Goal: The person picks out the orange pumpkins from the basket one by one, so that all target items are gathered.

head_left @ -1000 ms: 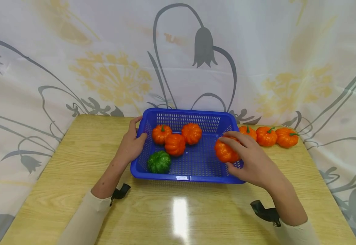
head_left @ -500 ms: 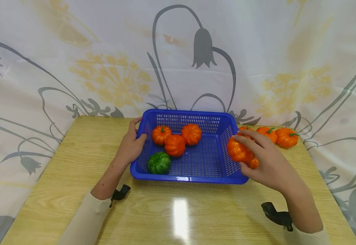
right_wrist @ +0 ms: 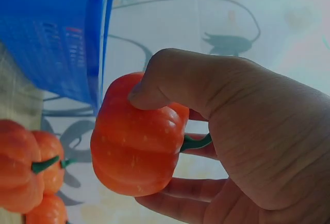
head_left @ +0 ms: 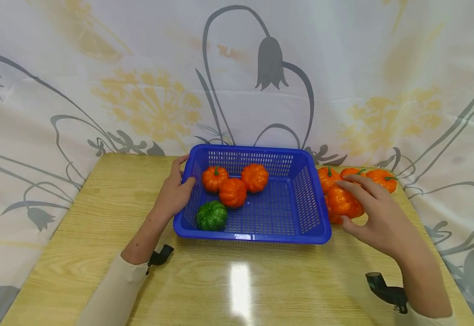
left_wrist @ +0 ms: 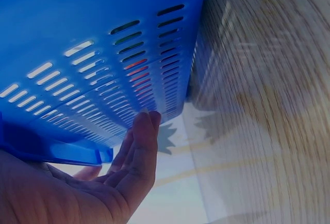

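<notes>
My right hand (head_left: 377, 213) holds a small orange pumpkin (head_left: 342, 199) just right of the blue plastic basket (head_left: 253, 237). In the right wrist view, the thumb and fingers grip this pumpkin (right_wrist: 136, 141) around its sides, its green stem toward the palm. My left hand (head_left: 175, 192) grips the basket's left rim, thumb on top; the left wrist view shows the fingers (left_wrist: 142, 147) below the rim against the slotted wall. Inside the basket, toward its left, lie three orange pumpkins (head_left: 232, 193) and one green pumpkin (head_left: 212, 216).
Several more orange pumpkins (head_left: 381, 179) sit on the wooden table (head_left: 294, 280) right of the basket, partly behind the right hand. In the right wrist view, some of these pumpkins (right_wrist: 18, 165) appear at lower left. A patterned curtain (head_left: 139, 90) hangs behind the table.
My right hand has carried the orange pumpkin rightward, from above the basket's right end to outside it, over the pumpkins there. The left hand and the basket have stayed in place.
</notes>
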Tool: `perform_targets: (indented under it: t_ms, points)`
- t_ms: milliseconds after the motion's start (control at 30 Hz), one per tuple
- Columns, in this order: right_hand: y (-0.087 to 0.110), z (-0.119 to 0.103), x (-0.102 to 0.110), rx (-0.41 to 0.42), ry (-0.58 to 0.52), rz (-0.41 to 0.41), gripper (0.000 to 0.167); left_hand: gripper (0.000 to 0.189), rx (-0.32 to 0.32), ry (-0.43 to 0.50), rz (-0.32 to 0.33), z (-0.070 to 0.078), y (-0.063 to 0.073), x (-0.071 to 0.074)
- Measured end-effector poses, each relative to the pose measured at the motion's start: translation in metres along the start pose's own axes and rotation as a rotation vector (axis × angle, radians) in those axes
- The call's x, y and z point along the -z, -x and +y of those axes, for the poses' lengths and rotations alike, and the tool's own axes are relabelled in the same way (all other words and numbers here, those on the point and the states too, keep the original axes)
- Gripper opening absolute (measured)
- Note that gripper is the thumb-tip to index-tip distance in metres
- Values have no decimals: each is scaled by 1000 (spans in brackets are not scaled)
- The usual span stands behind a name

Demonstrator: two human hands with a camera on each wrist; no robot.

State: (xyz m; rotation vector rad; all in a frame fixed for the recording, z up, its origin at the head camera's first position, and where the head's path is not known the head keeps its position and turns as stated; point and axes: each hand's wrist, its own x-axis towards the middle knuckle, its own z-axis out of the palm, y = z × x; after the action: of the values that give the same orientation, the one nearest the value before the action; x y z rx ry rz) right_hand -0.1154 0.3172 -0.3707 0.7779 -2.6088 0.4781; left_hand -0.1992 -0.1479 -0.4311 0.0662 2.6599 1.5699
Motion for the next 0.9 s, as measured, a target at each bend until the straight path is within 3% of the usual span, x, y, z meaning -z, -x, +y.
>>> perform_targets:
  t_ms: [400,900]
  points:
    - [12,26,7,-52,12,19,75,64,2,-8,3,1,1,0]
    - [23,56,5,-221,9,-92,70,64,5,-9,6,1,1,0]
